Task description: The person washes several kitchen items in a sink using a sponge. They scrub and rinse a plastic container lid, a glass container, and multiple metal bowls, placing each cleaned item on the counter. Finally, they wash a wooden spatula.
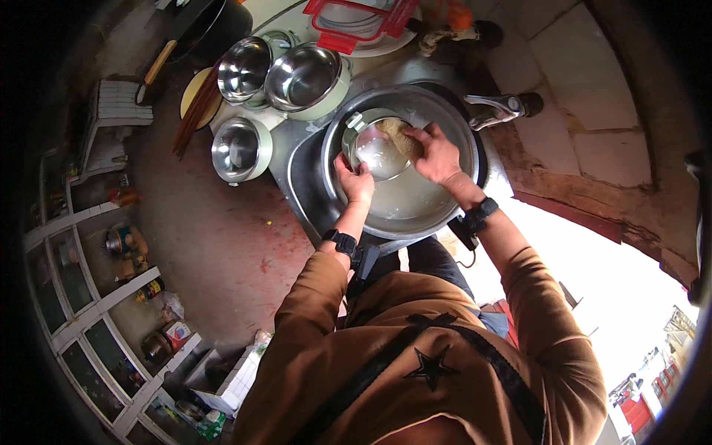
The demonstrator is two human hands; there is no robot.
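My left hand (356,183) grips the near left rim of a pale green container with a metal inside (381,158), tilted over a large steel basin (470,167). A clip shows on the container's far left side. In my right hand (436,156) is a tan scrubbing sponge or loofah (400,139), pressed against the container's inner right side. Cloudy water (400,203) lies in the bottom of the basin. The basin sits in a steel sink (300,189).
Steel-lined bowls (303,78) (242,147) stand on the left counter. A chrome faucet (498,108) juts from the right wall. A red-rimmed lid (356,39) rests at the back over plates. Brown chopsticks (194,114) lie across a yellow round board or lid (192,94).
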